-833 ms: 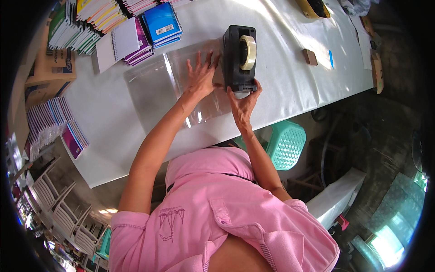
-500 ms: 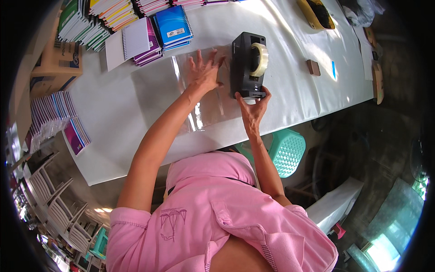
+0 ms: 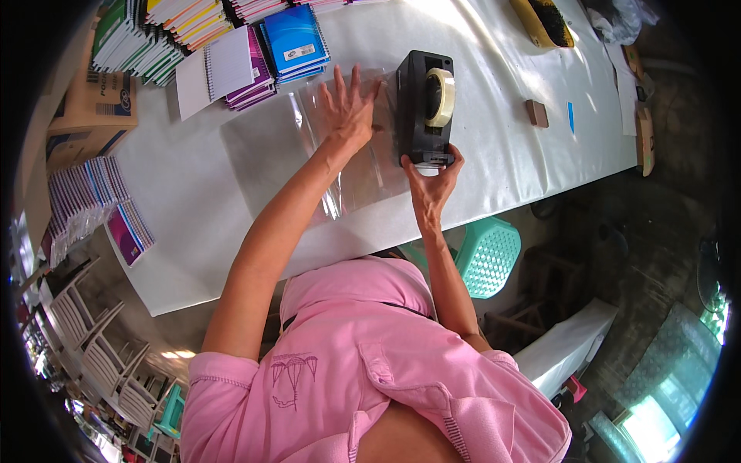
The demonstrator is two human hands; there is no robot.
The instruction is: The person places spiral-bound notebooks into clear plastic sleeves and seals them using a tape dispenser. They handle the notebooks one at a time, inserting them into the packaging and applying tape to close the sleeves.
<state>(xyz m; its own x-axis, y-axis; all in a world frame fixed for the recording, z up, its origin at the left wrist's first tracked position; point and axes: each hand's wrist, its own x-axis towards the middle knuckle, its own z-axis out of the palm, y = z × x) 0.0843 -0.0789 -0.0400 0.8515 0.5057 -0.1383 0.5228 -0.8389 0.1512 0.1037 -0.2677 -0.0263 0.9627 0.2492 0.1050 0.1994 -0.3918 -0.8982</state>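
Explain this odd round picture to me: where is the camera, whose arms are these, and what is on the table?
No machine is at work here: a person in a pink shirt wears a wide fisheye camera on the head, looking down, which bends the edges. The left hand lies flat, fingers spread, on a clear plastic sheet spread over the white table. The right hand touches the near end of a black tape dispenser with its roll of tape; whether its fingers pinch tape I cannot tell. Stacks of notebooks lie at the far left, and a small brown block to the right.
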